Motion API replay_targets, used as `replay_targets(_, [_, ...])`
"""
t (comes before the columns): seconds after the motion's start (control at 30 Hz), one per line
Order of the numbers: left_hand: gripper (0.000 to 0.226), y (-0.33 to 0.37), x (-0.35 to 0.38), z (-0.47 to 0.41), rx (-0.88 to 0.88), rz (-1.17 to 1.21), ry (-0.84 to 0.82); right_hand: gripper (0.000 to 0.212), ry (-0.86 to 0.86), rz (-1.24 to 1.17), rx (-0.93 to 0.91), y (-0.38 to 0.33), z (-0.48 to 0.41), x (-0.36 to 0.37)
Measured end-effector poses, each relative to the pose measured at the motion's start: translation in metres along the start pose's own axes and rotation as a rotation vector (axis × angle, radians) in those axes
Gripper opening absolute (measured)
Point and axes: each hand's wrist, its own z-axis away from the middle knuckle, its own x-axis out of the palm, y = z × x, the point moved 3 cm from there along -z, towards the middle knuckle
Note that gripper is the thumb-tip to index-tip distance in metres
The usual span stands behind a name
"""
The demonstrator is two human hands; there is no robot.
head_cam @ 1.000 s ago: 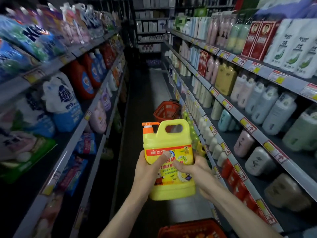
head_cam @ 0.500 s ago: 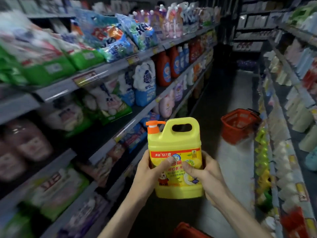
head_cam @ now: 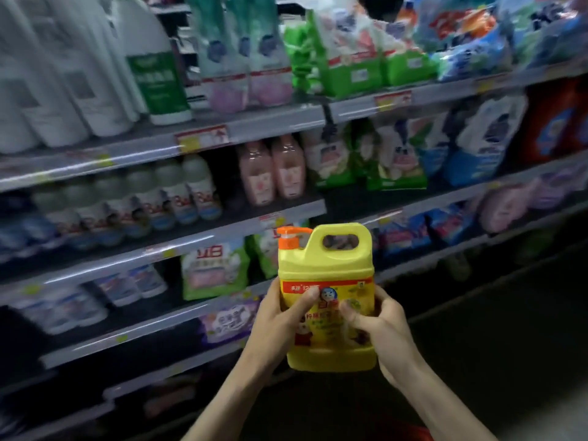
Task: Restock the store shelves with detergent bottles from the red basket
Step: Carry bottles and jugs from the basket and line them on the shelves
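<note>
The left hand (head_cam: 280, 319) holds the left side of the yellow detergent bottle (head_cam: 327, 268), with its thumb pressed on the front label. The bottle is up in the air, standing straight. It is in front of the shelves (head_cam: 95, 271) and not on any of them yet. Its orange pump (head_cam: 288, 238) sticks up at the top left. Next to that is a carry handle (head_cam: 340, 230) with a hole in it. The right hand (head_cam: 381, 332) holds the right side the same way. So both hands are wrapped on the one bottle, one on each side.

The bottle looks big, so I think it is heavy if it is full. The plastic looks hard and smooth, so it may slip. Two hands low on the sides is a safe hold, or fingers through the handle. The pump is a bad place to grab, because it might snap.

The shelves are long grey boards with price tags on the front. From the left come white jugs (head_cam: 63, 90), then pink bottles (head_cam: 273, 173), then green bags (head_cam: 350, 65). Blue bags (head_cam: 471, 148) are on the right. The shelves look quite full, and everything on them is blurry. The floor on the right is dark. A bit of red (head_cam: 416, 434) shows at the very bottom. It may be the red basket, but I cannot tell.
</note>
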Motion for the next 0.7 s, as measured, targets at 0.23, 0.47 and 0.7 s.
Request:
replay_targets(0.23, [0.046, 0.017, -0.146, 0.063, 0.031, 0.093, 0.316, 0.055, -0.347, 0.051, -0.01, -0.017, -0.001, 0.158])
replay_targets(0.47, [0.043, 0.011, -0.298, 0.154, 0.059, 0.072, 0.537, 0.05, -0.556, 0.107, -0.038, -0.009, 0.046, 0.324])
replay_targets(0.7, [0.038, 0.009, -0.418, 0.226, 0.119, 0.04, 0.676, 0.055, -0.694, 0.119, -0.108, -0.006, 0.088, 0.462])
